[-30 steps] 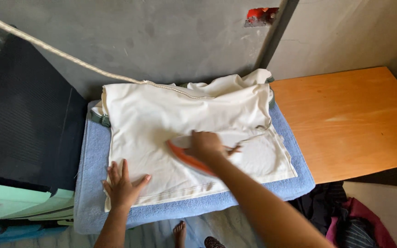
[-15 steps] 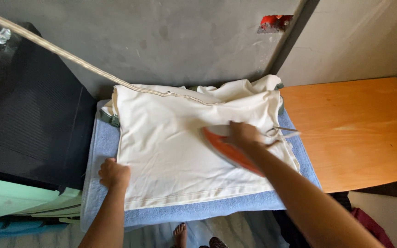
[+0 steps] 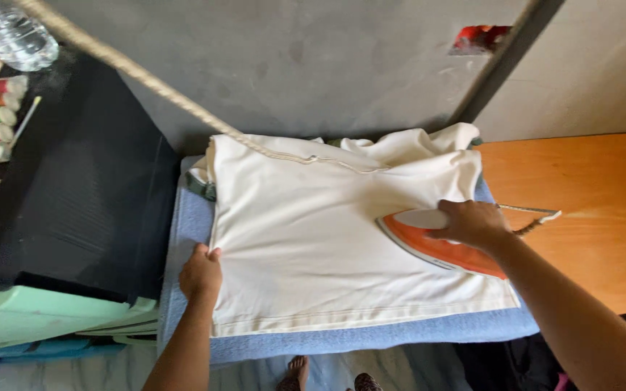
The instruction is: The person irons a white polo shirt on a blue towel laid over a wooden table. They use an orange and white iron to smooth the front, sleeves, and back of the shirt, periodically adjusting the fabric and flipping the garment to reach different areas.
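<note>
Right hand wrapped round iron handle, iron flat on shirt near its right edge. Left hand curled, pinching shirt's left edge, fingers on cloth. Shirt spread on blue towel under both hands. Cord runs up-left from shirt's top. Orange surface just right of right hand. Black case left of left hand.

Both forearms are bare to the frame's edge, with no sleeves showing. The left hand and right hand wear no gloves or rings. Bare toes show below.
</note>
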